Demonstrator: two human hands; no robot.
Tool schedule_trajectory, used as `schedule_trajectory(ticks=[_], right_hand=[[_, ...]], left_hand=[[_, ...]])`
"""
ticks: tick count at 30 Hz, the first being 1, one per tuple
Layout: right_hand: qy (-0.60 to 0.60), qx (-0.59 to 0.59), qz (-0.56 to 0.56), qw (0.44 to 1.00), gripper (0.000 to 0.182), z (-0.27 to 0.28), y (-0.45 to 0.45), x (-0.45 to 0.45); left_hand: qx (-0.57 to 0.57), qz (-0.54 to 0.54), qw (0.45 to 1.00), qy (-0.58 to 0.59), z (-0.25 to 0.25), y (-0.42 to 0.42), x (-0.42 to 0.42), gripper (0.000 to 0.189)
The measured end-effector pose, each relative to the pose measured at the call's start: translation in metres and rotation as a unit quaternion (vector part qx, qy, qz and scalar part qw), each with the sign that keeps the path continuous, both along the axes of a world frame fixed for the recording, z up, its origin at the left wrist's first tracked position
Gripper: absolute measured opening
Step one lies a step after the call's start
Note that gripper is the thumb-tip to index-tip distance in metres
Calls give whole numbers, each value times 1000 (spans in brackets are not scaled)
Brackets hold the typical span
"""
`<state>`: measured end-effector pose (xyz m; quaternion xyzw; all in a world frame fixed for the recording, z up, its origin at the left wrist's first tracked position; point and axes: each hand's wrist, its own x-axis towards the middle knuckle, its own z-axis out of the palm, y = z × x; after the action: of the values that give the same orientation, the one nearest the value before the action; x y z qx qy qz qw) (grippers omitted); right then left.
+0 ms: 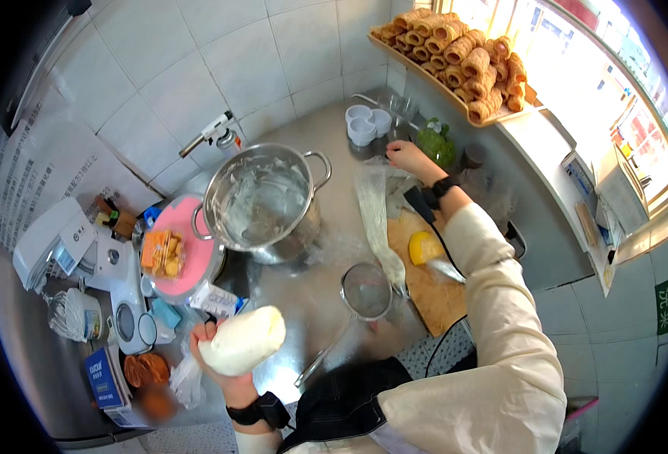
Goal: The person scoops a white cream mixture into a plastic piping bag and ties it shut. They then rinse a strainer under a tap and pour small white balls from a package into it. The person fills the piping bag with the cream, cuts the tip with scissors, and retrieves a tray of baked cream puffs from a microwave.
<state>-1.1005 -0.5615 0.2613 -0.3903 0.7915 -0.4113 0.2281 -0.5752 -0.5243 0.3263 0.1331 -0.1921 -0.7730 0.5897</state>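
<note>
My left hand (220, 357) is wrapped around a plump, pale cream-coloured roll (246, 340), which looks like a filled piping bag. Ahead of it stands a steel stockpot (305, 227), its inner wall smeared with white cream. My right hand (405, 156) is stretched towards the back of the counter, fingers bent, above the wide end of a mostly flattened piping bag (371, 210). Whether it grips anything there is too small to tell. That bag's metal nozzle (400, 289) points towards me beside a wooden board (433, 295). A fine-mesh strainer (366, 291) lies left of the nozzle.
Pastry horns (453, 51) fill a tray on the window ledge. White cups (362, 126) and a green bag (437, 146) stand behind my right hand. A yellow scraper (425, 248) lies on the board. Left are a blowtorch (215, 133), pink turntable (183, 227) and stand mixer (84, 255).
</note>
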Motion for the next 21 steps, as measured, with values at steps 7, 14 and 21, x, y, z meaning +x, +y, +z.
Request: schedule_trajectory(ticks=[7, 14, 21], right_hand=[[166, 219, -58, 960, 35, -51, -75, -49], [150, 340, -211, 904, 46, -137, -103, -147], [126, 450, -23, 884, 69, -78, -130, -60]], left_hand=[[45, 131, 990, -42, -2, -2, 17, 34], [110, 116, 984, -82, -31, -8, 38, 34], [124, 138, 975, -122, -21, 9, 50, 28]])
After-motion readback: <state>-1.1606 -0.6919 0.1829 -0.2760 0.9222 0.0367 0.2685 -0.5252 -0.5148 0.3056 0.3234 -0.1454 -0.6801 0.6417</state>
